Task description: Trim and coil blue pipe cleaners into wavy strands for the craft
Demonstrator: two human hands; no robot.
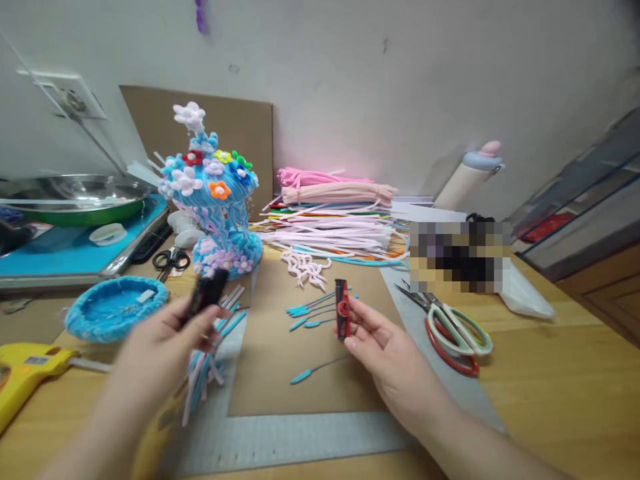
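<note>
Pinching a small red-and-black tube (342,309) upright between thumb and fingertips, the right hand (383,340) hovered over the brown card (280,373) on the bench (560,393). The left hand (160,347) gripped a blurred black object (207,291), which I could not identify, near the blue ornament (220,200). Scissors (455,330) lay just right of the right hand; a yellow glue gun (25,373) lay at far left.

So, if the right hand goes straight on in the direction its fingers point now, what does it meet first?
The right hand points up-left, holding a small black-and-red tube. Straight on lie the loose teal stems on the cardboard mat; likely those first, though depth is unclear.
</note>
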